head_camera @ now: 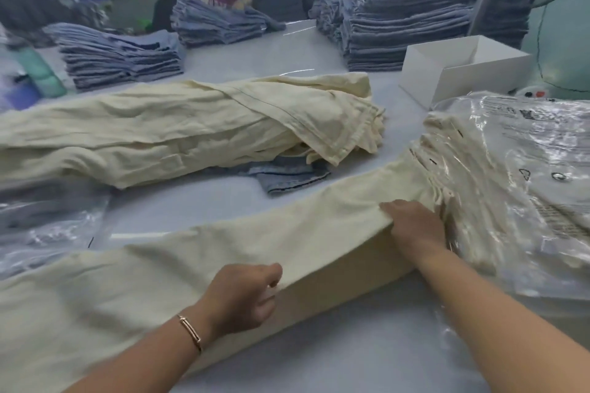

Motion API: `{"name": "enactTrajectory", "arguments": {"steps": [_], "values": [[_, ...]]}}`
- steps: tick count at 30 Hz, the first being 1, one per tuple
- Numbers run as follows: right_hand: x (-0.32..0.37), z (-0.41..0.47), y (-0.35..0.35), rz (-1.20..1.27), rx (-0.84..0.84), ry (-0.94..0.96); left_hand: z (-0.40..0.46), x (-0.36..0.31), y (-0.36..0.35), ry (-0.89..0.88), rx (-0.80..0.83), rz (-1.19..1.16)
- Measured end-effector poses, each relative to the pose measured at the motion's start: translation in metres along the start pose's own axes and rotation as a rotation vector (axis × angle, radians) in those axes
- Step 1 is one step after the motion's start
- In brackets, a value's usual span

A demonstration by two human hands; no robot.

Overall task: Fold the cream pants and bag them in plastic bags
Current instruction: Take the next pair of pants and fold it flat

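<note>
A pair of cream pants lies stretched across the near table, from the lower left up toward the right. My left hand grips the near folded edge at its middle, fingers curled round the cloth. My right hand pinches the same edge farther right, close to the waist end. That waist end lies on a pile of bagged cream pants in clear plastic bags. A heap of loose cream pants lies across the table behind.
A white open box stands at the back right. Stacks of folded blue jeans line the far table, and one pair of jeans pokes out under the cream heap. Clear bags lie at the left. A person stands far behind.
</note>
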State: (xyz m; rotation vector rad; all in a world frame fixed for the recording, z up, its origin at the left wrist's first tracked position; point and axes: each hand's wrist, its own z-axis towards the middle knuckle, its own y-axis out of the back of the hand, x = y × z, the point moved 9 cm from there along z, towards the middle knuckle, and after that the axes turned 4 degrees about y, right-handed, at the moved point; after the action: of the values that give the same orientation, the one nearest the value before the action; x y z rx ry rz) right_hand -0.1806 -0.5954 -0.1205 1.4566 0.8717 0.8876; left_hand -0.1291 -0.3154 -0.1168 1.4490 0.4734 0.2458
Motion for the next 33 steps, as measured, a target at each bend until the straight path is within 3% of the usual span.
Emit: {"name": "enactTrajectory", "arguments": {"steps": [5,11,14,19,23,27,33], "values": [[0.008,-0.019,-0.021,-0.161,0.271,0.072,-0.021,-0.009,-0.045,-0.021,0.209,0.007],[0.018,-0.012,-0.011,-0.213,0.274,-0.002,-0.037,-0.020,-0.032,-0.176,0.076,0.041],[0.041,0.002,-0.005,-0.096,0.173,-0.021,-0.047,0.006,-0.012,-0.078,-0.054,0.050],[0.107,0.014,-0.027,0.214,0.170,0.172,-0.095,0.045,-0.004,0.054,-0.300,0.058],[0.152,0.024,-0.029,0.281,0.072,0.271,-0.125,0.078,-0.010,0.131,-0.137,0.130],[0.216,0.039,-0.029,0.207,-0.010,0.459,-0.161,0.094,-0.006,0.012,-0.055,0.292],[0.300,0.053,-0.067,0.083,0.106,0.544,-0.199,0.121,0.000,0.047,0.040,0.246]]}}
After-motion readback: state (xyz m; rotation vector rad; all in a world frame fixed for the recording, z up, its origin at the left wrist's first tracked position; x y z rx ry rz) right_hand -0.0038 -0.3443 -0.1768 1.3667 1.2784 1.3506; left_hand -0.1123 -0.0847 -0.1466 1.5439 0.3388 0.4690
